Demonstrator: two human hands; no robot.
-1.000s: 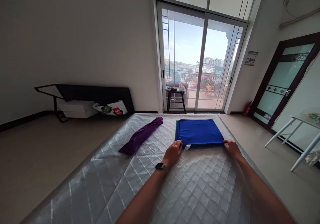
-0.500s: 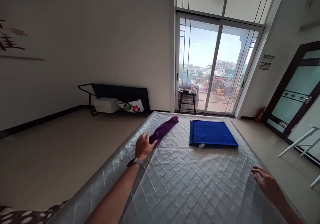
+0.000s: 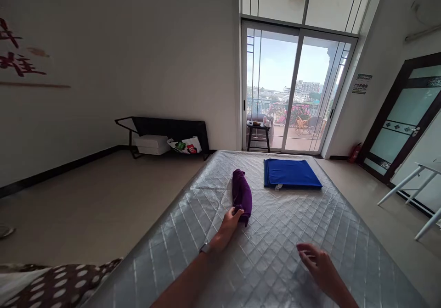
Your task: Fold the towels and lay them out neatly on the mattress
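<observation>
A bunched purple cloth (image 3: 242,191) lies on the silver quilted mattress (image 3: 268,234), its near end gripped by my left hand (image 3: 228,224). My right hand (image 3: 319,264) is over the mattress on the right, fingers slightly curled and apart, holding nothing. Beyond it, a folded blue cloth (image 3: 292,173) with a small white tag lies flat near the far end, to the right of the purple cloth.
Against the wall stands a black rack (image 3: 168,128) with white boxes (image 3: 150,144) and a bag (image 3: 186,145). Brown polka-dot fabric (image 3: 62,285) is at the lower left. A white-legged table (image 3: 429,166) stands at the right, near a dark-framed door (image 3: 396,129).
My left hand has closed on the purple cloth, which has moved right and nearer and turned. My right hand has moved left over the mattress. The view has shifted slightly.
</observation>
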